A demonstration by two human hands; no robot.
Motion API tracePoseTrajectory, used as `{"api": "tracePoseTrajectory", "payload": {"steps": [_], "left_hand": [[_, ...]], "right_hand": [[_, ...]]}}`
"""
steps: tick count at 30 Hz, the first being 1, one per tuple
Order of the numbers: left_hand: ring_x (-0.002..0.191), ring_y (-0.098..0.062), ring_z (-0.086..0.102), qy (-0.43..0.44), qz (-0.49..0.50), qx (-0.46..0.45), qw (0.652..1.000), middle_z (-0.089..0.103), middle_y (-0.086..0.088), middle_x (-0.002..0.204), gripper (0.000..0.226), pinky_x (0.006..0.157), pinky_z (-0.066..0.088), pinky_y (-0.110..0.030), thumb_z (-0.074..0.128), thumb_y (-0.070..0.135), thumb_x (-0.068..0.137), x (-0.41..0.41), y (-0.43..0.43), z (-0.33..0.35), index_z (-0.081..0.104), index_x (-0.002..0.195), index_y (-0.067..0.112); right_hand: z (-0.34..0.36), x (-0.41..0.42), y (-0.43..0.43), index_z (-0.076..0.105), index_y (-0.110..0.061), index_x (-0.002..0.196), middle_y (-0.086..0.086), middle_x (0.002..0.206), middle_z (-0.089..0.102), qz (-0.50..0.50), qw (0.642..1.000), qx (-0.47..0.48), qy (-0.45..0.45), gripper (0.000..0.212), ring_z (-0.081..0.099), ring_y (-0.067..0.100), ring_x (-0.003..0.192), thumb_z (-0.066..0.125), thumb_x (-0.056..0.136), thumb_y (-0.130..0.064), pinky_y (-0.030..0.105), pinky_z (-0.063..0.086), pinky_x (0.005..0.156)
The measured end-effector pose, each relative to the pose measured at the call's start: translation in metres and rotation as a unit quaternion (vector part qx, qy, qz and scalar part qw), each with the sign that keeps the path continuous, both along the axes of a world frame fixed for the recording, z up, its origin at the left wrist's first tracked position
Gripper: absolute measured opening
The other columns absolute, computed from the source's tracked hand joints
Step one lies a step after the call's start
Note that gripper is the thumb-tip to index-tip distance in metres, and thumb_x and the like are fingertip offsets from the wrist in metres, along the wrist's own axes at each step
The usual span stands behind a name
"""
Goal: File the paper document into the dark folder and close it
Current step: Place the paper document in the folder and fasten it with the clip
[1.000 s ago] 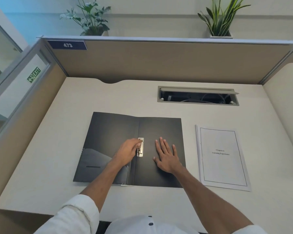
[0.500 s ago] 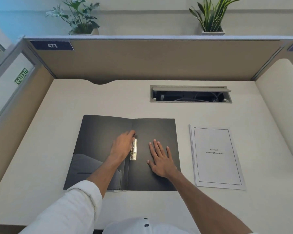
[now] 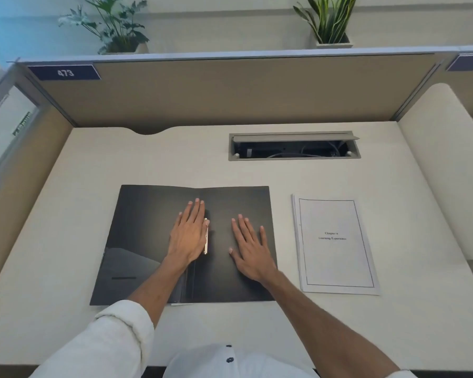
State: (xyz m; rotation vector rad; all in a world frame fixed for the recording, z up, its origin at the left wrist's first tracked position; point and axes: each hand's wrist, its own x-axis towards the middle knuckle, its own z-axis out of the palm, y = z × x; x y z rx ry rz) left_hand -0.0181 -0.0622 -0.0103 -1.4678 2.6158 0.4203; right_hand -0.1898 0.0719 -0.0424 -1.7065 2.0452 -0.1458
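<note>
The dark folder (image 3: 145,230) lies open and flat on the desk in front of me. A metal clip (image 3: 206,236) runs along its spine. My left hand (image 3: 189,236) rests flat on the left flap, its edge against the clip and partly hiding it. My right hand (image 3: 250,248) lies flat with fingers spread on the right flap. The white paper document (image 3: 335,244), printed with a bordered title page, sits on the desk just right of the folder, untouched.
An open cable tray (image 3: 294,147) is set into the desk behind the folder. Beige partition walls (image 3: 230,91) enclose the desk at back and sides. Two potted plants (image 3: 115,28) stand on the ledge beyond.
My left hand has gone from pinching the metal clip to lying flat beside it, fingers stretched forward. My right hand stays flat on the right flap.
</note>
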Motion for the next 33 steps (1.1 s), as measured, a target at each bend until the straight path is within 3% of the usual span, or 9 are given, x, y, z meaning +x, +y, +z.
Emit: {"api": "tracePoseTrajectory", "payload": {"steps": [9, 17, 20, 22, 24, 26, 28, 30, 33], "left_hand": [[0.175, -0.019, -0.004, 0.027, -0.097, 0.037, 0.994, -0.006, -0.001, 0.187, 0.066, 0.144, 0.008, -0.041, 0.022, 0.038, 0.121, -0.102, 0.069, -0.003, -0.002, 0.177, 0.014], [0.175, -0.023, 0.004, 0.045, -0.115, 0.086, 0.989, 0.003, -0.005, 0.187, 0.066, 0.143, 0.014, -0.041, 0.023, 0.040, 0.121, -0.185, 0.140, -0.009, 0.007, 0.177, 0.009], [0.175, -0.025, 0.005, 0.039, -0.116, 0.074, 0.990, 0.006, -0.009, 0.187, 0.066, 0.144, 0.010, -0.039, 0.025, 0.039, 0.121, -0.203, 0.153, -0.012, 0.010, 0.176, 0.005], [0.175, -0.026, 0.006, 0.026, -0.115, 0.062, 0.991, 0.007, -0.011, 0.186, 0.067, 0.144, 0.008, -0.038, 0.026, 0.037, 0.121, -0.211, 0.158, -0.013, 0.010, 0.176, 0.002], [0.174, -0.028, 0.007, 0.012, -0.104, 0.059, 0.993, 0.007, -0.014, 0.185, 0.069, 0.143, 0.010, -0.038, 0.028, 0.036, 0.121, -0.216, 0.162, -0.013, 0.008, 0.175, -0.001], [0.172, -0.032, 0.015, 0.011, -0.081, 0.065, 0.995, 0.013, -0.017, 0.183, 0.069, 0.141, 0.019, -0.041, 0.033, 0.034, 0.120, -0.219, 0.168, -0.012, 0.010, 0.174, -0.003], [0.160, -0.034, 0.035, 0.005, -0.058, 0.059, 0.997, 0.031, -0.017, 0.173, 0.065, 0.129, 0.040, -0.042, 0.038, 0.034, 0.119, -0.220, 0.173, -0.012, 0.021, 0.170, -0.002], [0.138, -0.033, 0.052, -0.003, -0.033, 0.053, 0.998, 0.046, -0.015, 0.154, 0.052, 0.111, 0.052, -0.042, 0.043, 0.032, 0.116, -0.221, 0.175, -0.012, 0.040, 0.157, 0.000], [0.122, -0.035, 0.059, 0.017, 0.014, 0.083, 0.996, 0.049, -0.017, 0.138, 0.034, 0.098, 0.057, -0.049, 0.047, 0.027, 0.114, -0.226, 0.176, -0.012, 0.053, 0.134, 0.001]], "right_hand": [[0.021, -0.101, 0.063, -0.001, -0.023, 0.177, -0.003, 0.184, -0.009, -0.177, 0.983, -0.028, 0.049, 0.076, -0.006, 0.018, 0.173, 0.040, 0.113, -0.035, 0.057, -0.002, 0.138], [0.030, -0.177, 0.128, 0.006, -0.018, 0.177, 0.000, 0.185, -0.004, -0.271, 0.961, -0.005, 0.057, 0.072, 0.004, 0.018, 0.173, 0.040, 0.115, -0.031, 0.051, 0.004, 0.140], [0.032, -0.200, 0.142, 0.009, -0.017, 0.176, 0.001, 0.185, -0.003, -0.292, 0.955, 0.001, 0.047, 0.072, 0.006, 0.017, 0.173, 0.042, 0.114, -0.029, 0.051, 0.006, 0.140], [0.033, -0.211, 0.150, 0.012, -0.015, 0.176, 0.002, 0.185, 0.000, -0.311, 0.950, 0.006, 0.039, 0.072, 0.011, 0.019, 0.172, 0.045, 0.113, -0.027, 0.050, 0.012, 0.139], [0.035, -0.219, 0.155, 0.020, -0.013, 0.173, 0.007, 0.182, 0.015, -0.340, 0.940, 0.008, 0.030, 0.069, 0.025, 0.025, 0.167, 0.048, 0.111, -0.024, 0.050, 0.028, 0.132], [0.035, -0.225, 0.157, 0.037, -0.010, 0.164, 0.011, 0.167, 0.036, -0.375, 0.926, 0.007, 0.040, 0.059, 0.042, 0.031, 0.151, 0.050, 0.107, -0.019, 0.049, 0.046, 0.114], [0.034, -0.229, 0.156, 0.050, -0.006, 0.149, 0.013, 0.151, 0.047, -0.408, 0.912, 0.019, 0.035, 0.045, 0.049, 0.034, 0.138, 0.051, 0.105, -0.017, 0.048, 0.050, 0.104], [0.033, -0.231, 0.154, 0.055, -0.003, 0.140, 0.015, 0.144, 0.050, -0.433, 0.901, 0.024, 0.001, 0.038, 0.050, 0.036, 0.135, 0.053, 0.104, -0.016, 0.049, 0.050, 0.103], [0.030, -0.234, 0.150, 0.055, 0.000, 0.134, 0.016, 0.141, 0.051, -0.459, 0.887, 0.009, -0.042, 0.035, 0.050, 0.037, 0.135, 0.057, 0.103, -0.017, 0.048, 0.050, 0.105]]}}
